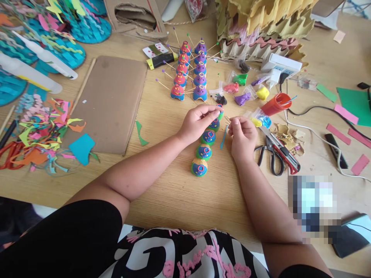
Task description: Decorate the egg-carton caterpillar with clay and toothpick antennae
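Observation:
A row of painted egg-carton cups, blue and green with red and yellow details, runs away from me across the wooden table. My left hand is closed in a pinch at the far end of this row, partly covering the last cups; what its fingertips hold, if anything, is hidden. Just to the right, my right hand is closed around several thin sticks that poke out toward the left hand. A small blue strip lies between the hands. Beyond stand a red row and a purple row of cups with pins stuck in.
Scissors and a red utility knife lie right of my right hand, near an orange cup. Bags of coloured clay sit farther back. On the left are a cardboard sheet and paper scraps. Egg cartons are stacked behind.

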A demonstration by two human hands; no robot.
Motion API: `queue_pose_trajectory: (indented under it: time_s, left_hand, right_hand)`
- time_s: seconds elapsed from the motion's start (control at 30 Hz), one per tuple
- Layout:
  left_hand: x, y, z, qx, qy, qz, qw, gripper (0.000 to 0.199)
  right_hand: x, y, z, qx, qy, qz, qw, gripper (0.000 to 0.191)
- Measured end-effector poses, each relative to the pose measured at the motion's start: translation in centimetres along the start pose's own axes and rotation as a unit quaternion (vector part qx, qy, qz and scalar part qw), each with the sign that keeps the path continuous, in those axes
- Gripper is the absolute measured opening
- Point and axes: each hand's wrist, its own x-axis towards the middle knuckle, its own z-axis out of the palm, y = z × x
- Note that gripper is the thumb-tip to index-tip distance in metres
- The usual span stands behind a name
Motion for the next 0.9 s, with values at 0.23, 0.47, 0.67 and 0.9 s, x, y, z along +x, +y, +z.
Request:
queue_pose_trajectory:
  time_s: [0.23,0.47,0.67,0.9]
  left_hand:
    - [0.3,0.3,0.2,-0.077,0.024,-0.056,0.995,0.032]
    - [0.6,1.2,0.4,-0.136,0.064,-0.138,0.979,0.016]
    - [1.0,1.4,0.1,-0.205,0.074,-0.184,0.958,0.013]
    - [1.4,1.4,-0.2,-0.263,0.100,-0.227,0.932,0.011]
  right_hand:
    - [0.1,0.3,-0.1,0.003,0.001,-0.004,1.000,0.039]
    - [0.1,0.5,-0.2,-0.012,0.004,-0.006,1.000,0.038]
    - [0.2,0.5,-0.1,-0.006,0.008,-0.004,1.000,0.037]
    - [0.1,0.2,0.0,-0.011,0.011,-0.001,1.000,0.035]
